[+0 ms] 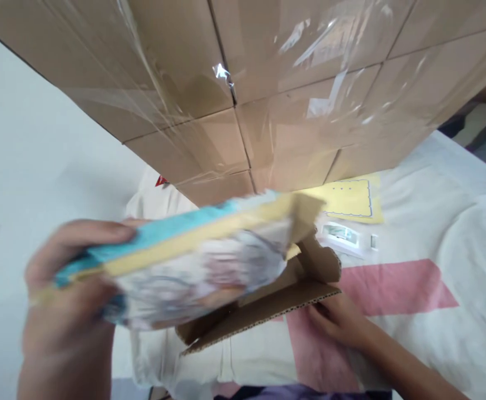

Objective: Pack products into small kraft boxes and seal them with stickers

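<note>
My left hand [70, 272] grips one end of a blurred bundle [209, 261] with turquoise and yellow layers and a pale printed face. Its exact kind is smeared by motion; it looks like stacked packets or paper. The bundle is tilted above an open cardboard box [263, 308] and covers much of it. At the box's right end, my right hand [338, 319] holds the lower corner, its fingertips partly hidden by the cardboard. What lies deeper in the box is mostly out of sight.
A tall stack of plastic-wrapped cartons [284, 133] rises just behind. To the right, a yellow printed sheet [353, 200] and a small white item with a clear window [342, 236] lie on the white and pink cloth [396, 286]. A white wall [38, 166] stands left.
</note>
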`<action>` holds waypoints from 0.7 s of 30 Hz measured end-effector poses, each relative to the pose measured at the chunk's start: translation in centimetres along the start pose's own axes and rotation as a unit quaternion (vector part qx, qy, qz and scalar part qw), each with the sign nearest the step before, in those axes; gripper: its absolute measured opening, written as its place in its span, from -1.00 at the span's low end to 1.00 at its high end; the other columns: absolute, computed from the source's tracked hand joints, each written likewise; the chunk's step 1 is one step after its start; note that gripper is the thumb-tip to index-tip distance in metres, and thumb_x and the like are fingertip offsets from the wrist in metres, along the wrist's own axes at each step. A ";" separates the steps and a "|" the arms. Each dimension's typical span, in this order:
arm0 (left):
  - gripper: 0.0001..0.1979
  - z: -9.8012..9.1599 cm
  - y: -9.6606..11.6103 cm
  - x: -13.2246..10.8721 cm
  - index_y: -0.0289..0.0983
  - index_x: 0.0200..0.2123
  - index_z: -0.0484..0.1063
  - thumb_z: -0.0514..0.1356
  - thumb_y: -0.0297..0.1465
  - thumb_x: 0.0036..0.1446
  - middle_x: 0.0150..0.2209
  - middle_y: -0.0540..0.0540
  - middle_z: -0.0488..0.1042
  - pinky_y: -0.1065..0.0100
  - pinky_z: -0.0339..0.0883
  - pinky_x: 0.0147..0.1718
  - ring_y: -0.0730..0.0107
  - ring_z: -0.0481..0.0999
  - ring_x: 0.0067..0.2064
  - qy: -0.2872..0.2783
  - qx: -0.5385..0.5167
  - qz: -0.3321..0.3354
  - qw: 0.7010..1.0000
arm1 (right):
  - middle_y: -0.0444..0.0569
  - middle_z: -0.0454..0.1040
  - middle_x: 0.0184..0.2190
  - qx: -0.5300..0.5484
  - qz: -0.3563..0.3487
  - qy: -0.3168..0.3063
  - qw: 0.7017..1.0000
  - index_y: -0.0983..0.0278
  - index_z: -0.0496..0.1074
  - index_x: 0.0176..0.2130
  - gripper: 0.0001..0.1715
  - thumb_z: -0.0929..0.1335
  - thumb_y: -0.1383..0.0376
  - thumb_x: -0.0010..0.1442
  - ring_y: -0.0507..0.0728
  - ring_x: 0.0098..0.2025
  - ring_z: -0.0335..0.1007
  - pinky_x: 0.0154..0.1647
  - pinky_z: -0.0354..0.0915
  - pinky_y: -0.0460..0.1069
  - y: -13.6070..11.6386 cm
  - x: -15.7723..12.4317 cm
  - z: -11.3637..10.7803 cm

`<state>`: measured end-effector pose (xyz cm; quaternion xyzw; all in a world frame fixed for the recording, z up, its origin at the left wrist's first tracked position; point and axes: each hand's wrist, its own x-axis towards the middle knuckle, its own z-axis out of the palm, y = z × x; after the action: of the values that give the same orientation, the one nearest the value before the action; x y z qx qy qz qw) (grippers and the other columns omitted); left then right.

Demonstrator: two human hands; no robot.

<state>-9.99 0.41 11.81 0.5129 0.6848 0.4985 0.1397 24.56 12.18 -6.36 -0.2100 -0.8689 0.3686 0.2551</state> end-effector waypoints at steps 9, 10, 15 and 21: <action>-0.63 6.8 4.1 -0.5 -0.01 0.21 0.49 0.12 -0.21 0.41 0.32 0.03 0.41 0.08 0.42 0.27 0.18 0.40 0.35 -0.387 0.282 0.209 0.853 | -0.02 0.56 -0.39 0.001 -0.004 0.005 1.000 0.25 0.43 -0.22 -0.81 0.26 0.45 0.28 0.12 -0.43 0.46 -0.42 0.32 -0.01 1.0 -0.3 0.5; -0.62 6.7 4.1 -0.8 -0.04 0.22 0.48 0.12 -0.19 0.40 0.34 0.01 0.39 0.04 0.40 0.28 0.15 0.37 0.37 -0.378 0.302 0.227 0.845 | -0.03 0.55 -0.39 0.005 -0.009 0.014 1.000 0.24 0.42 -0.21 -0.81 0.26 0.45 0.28 0.11 -0.44 0.45 -0.43 0.31 -0.02 1.0 -0.4 0.3; -0.48 4.7 2.4 -2.2 -0.11 0.32 0.34 0.14 -0.10 0.37 0.38 -0.09 0.33 -0.02 0.31 0.32 0.10 0.36 0.37 -0.355 0.343 0.257 0.831 | -0.02 0.52 -0.25 0.033 -0.008 0.103 0.994 0.20 0.39 -0.01 -0.71 0.29 0.47 0.31 0.11 -0.26 0.49 -0.29 0.41 -0.02 0.6 -0.1 -1.9; -0.34 3.7 0.0 -2.2 -0.13 0.30 0.32 0.09 0.11 0.30 0.28 -0.12 0.47 0.06 -0.02 0.45 0.14 0.40 0.33 -0.383 0.245 0.278 0.846 | 0.14 0.34 0.29 0.057 -0.060 0.114 0.990 0.16 0.17 0.41 -0.25 0.33 0.40 0.30 0.33 0.35 0.22 0.35 0.24 0.26 -0.1 2.4 -5.9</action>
<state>-6.41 0.56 9.33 0.8497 0.5053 0.0958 0.1159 26.19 16.61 -2.05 -0.1835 -0.8226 0.3750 0.3861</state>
